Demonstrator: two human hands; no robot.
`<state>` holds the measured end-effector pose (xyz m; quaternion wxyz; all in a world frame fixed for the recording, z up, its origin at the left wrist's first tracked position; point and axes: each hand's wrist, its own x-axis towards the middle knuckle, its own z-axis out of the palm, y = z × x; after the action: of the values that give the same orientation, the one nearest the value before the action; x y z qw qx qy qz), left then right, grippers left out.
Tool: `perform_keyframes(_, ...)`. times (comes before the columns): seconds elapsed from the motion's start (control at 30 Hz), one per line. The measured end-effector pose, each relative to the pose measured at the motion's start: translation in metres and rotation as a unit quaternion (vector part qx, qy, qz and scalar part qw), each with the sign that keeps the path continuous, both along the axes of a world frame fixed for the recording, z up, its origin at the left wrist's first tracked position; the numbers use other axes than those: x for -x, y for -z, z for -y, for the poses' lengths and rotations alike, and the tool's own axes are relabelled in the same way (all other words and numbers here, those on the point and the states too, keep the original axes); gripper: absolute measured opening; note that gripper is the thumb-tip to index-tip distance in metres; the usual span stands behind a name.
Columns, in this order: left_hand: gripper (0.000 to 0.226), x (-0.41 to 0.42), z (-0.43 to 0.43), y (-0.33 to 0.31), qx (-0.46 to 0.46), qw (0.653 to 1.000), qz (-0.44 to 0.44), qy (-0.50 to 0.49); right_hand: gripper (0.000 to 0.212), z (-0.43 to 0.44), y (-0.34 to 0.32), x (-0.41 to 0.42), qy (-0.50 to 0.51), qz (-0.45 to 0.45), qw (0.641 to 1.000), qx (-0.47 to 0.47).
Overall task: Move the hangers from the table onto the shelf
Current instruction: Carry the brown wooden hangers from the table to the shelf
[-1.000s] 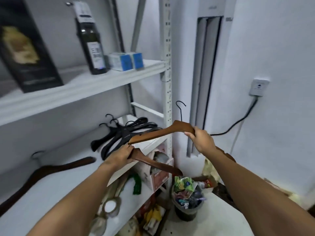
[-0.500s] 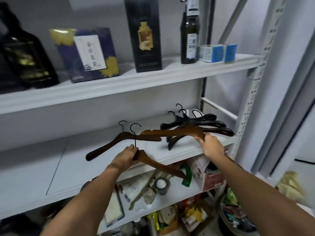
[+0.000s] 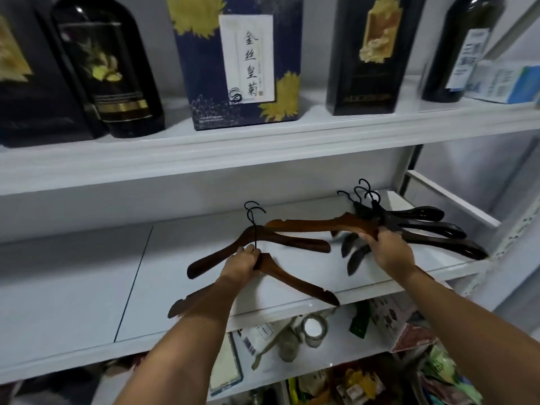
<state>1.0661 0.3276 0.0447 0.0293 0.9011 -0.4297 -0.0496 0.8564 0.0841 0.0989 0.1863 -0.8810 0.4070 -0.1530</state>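
My left hand [image 3: 244, 263] grips the neck of a brown wooden hanger [image 3: 295, 280] held just over the front of the white middle shelf [image 3: 87, 276]. My right hand [image 3: 387, 251] grips a second brown hanger [image 3: 315, 225] near its middle, its arm stretching left above the shelf. A third brown hanger [image 3: 280, 239] lies flat on the shelf behind my left hand. A pile of black hangers [image 3: 429, 226] lies at the shelf's right end, partly hidden by my right hand.
The upper shelf [image 3: 263, 153] carries dark gift boxes, a blue box [image 3: 238, 61] with yellow flowers and a dark bottle [image 3: 464, 48]. A white upright post [image 3: 517, 229] stands at the right. The lower shelf holds tape rolls, packets and clutter.
The view has swung left and closer to the shelf. Both hands have carried their brown hangers in over the middle shelf, toward the hanger lying there.
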Motion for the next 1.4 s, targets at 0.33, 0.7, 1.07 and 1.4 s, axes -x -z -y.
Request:
perform_keyframes(0.33, 0.050, -0.068, 0.033, 0.032, 0.019, 0.999, -0.018, -0.018, 0.050, 0.019, 0.011, -0.057, 0.041, -0.057, 0.997, -0.011)
perform_keyframes(0.7, 0.054, -0.081, 0.057, 0.043, 0.003, 1.000, 0.017, 0.000, 0.046, 0.010, 0.018, -0.083, 0.028, -0.074, 0.997, -0.002)
perform_keyframes(1.07, 0.032, -0.128, -0.070, -0.002, 0.179, 0.981, 0.047, -0.052, 0.047, -0.009, 0.013, -0.110, -0.069, -0.071, 0.995, 0.017)
perform_keyframes(1.4, 0.034, -0.100, -0.072, -0.037, 0.156, 0.980, -0.025, -0.118, 0.053, -0.090, 0.043, -0.137, -0.180, -0.091, 0.978, 0.054)
